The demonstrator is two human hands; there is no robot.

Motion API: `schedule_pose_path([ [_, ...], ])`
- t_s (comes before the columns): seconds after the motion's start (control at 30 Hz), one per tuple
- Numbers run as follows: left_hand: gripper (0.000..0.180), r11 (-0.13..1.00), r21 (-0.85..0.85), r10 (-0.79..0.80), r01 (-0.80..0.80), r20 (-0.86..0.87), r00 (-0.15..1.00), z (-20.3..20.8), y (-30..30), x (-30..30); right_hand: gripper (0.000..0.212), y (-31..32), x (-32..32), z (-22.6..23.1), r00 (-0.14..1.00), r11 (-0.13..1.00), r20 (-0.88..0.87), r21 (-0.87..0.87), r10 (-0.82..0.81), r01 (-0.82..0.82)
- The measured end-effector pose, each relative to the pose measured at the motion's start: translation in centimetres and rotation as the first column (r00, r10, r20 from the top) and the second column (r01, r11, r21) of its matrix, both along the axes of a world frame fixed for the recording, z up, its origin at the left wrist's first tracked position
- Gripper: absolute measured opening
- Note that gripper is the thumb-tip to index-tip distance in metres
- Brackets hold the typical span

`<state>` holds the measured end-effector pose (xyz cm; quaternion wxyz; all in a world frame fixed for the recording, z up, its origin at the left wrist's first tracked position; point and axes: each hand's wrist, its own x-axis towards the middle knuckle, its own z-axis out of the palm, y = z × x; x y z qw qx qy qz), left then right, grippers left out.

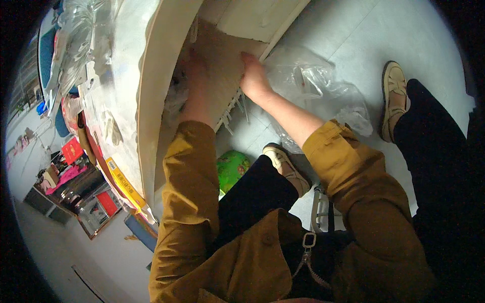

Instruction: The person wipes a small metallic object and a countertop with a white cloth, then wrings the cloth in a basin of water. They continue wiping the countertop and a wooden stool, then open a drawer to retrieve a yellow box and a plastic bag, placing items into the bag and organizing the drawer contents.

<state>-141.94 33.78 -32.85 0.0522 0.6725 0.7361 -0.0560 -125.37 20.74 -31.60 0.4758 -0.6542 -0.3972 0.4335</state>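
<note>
Under the overhanging table edge, a flat tan panel [222, 60], which looks like cardboard, lies between my hands. My right hand [254, 80] is at the panel's right side, with fingers curled against its edge. On the panel's left side, my left hand [195, 65] reaches into shadow; its fingers are dim and blurred. Several thin white strips [232, 111] stick out along the panel's near edge. A clear plastic bag [323, 86] spreads over the floor just right of my right hand.
The white-covered table [124, 96] with its thick curved edge stands on the left, bearing clear plastic wrapping [88, 30] and a yellow box [124, 183]. A green patterned round thing [232, 169] sits by my left leg. Behind me is a metal-framed stool [319, 207].
</note>
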Motion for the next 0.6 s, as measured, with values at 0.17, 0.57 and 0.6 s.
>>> schedule_pose_path([
  [0.17,0.084,0.997,0.029,0.069,-0.071,0.052,0.996,1.0,-2.1,0.6,0.051,-0.6,0.0,0.0,0.996,0.998,-0.054,-0.025,-0.067,0.066],
  [0.57,0.11,0.946,-0.269,0.187,-0.181,-0.005,0.982,-5.4,1.7,1.3,0.065,0.0,-1.1,-0.1,0.884,0.91,0.217,-0.095,0.414,-0.403],
  [0.6,0.112,0.949,-0.256,0.185,-0.184,-0.019,0.983,-5.7,1.9,0.5,0.066,0.0,-1.3,0.1,0.876,0.899,0.205,-0.096,0.437,-0.426],
])
